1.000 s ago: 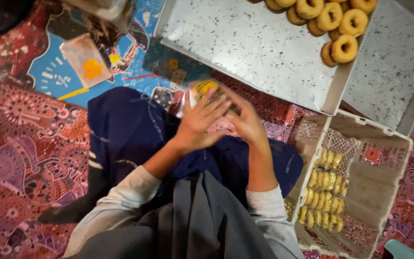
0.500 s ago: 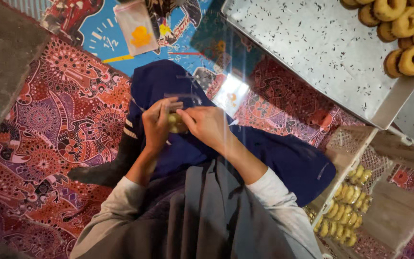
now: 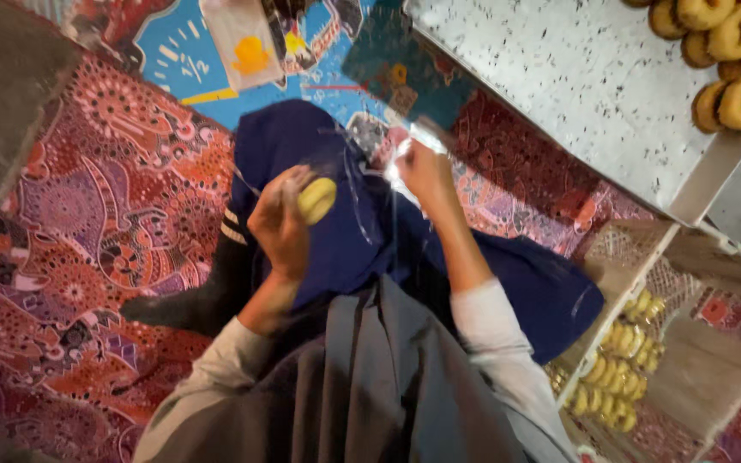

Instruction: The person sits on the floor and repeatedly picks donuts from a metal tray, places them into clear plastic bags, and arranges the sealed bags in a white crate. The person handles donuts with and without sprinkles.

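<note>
Since half a second earlier, your hands had drawn apart above your lap. Your left hand (image 3: 280, 225) was closed around a yellow ring-shaped pastry (image 3: 316, 200), held over the dark blue cloth (image 3: 336, 249) on your knees. Your right hand (image 3: 422, 170) pinched the edge of a clear plastic bag (image 3: 388, 150), fingers closed on the film, just beside the pastry. A speckled tray (image 3: 576, 86) with more golden rings (image 3: 735, 51) stood well apart at upper right, and a box of small yellow pastries (image 3: 619, 369) lay lower right.
</note>
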